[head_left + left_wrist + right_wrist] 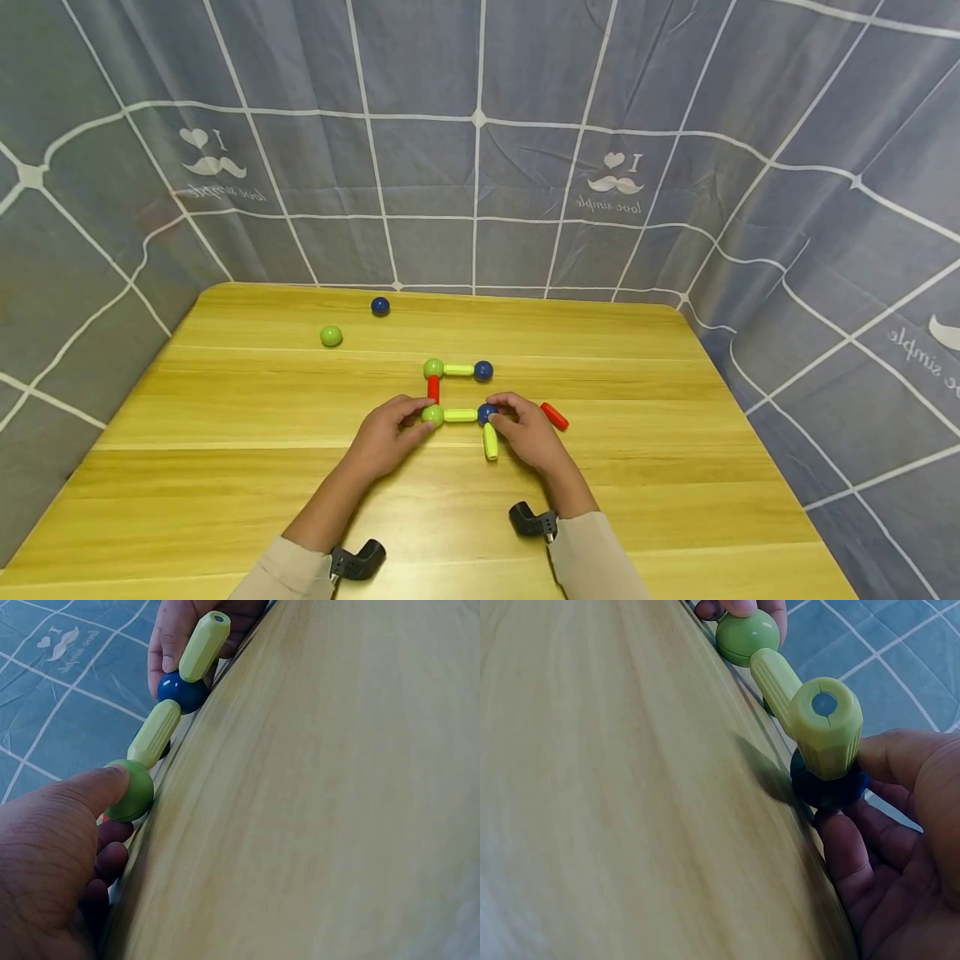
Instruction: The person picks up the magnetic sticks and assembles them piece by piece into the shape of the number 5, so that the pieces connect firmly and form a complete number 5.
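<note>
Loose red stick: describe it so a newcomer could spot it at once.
On the wooden table, find the right hand, which pinches a blue ball. The red stick lies just to that hand's right. Unlike the other red stick, between two green balls, it is joined to nothing.

Curtained nook, kind of building I can't tell: grey-blue printed drapes (423,167) hem in a wood-grain desk (225,467).
</note>
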### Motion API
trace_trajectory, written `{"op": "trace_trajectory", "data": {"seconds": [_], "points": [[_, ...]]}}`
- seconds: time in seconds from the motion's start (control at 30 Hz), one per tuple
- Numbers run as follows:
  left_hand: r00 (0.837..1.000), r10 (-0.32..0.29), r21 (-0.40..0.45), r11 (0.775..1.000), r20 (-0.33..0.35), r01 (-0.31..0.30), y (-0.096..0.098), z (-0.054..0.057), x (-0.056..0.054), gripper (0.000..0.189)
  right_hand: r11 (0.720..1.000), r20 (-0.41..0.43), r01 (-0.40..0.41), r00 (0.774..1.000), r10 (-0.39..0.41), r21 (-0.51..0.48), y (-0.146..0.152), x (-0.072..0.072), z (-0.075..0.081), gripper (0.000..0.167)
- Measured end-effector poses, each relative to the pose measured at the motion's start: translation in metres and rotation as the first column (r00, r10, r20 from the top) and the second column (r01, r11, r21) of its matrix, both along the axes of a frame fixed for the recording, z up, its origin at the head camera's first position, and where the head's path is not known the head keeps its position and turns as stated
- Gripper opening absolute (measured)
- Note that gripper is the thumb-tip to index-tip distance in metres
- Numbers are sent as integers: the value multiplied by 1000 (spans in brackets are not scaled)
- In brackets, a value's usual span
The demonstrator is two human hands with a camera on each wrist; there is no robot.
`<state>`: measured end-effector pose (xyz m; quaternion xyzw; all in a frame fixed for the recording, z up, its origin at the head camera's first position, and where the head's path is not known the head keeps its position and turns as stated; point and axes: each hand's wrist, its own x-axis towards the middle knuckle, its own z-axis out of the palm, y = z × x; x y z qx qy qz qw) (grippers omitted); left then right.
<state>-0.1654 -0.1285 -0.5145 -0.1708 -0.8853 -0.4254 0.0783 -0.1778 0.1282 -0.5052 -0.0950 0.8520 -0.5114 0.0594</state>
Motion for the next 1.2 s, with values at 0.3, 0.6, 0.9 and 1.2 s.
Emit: {"op": "trace_trajectory", "data": {"seconds": [0.3, 0.6, 0.9, 1.2], "points": [[997, 53, 124, 991, -65, -44, -5, -3, -3, 24, 1000, 2, 11, 1000, -11, -3, -1, 0, 0, 23], [897, 405, 280, 895, -179, -348, -44, -2, -22, 20, 1000, -3, 7, 1000, -7, -1, -2, 0, -1, 23], [860, 508, 267, 837, -51, -478, -79, 2, -45, 43, 1000, -1, 15, 1000, -15, -10, -1, -1, 3, 23], [839, 544, 270, 812, -31, -517, -98, 3, -74, 52, 1000, 12, 19, 1000, -19, -4, -2, 2, 3, 23]]}}
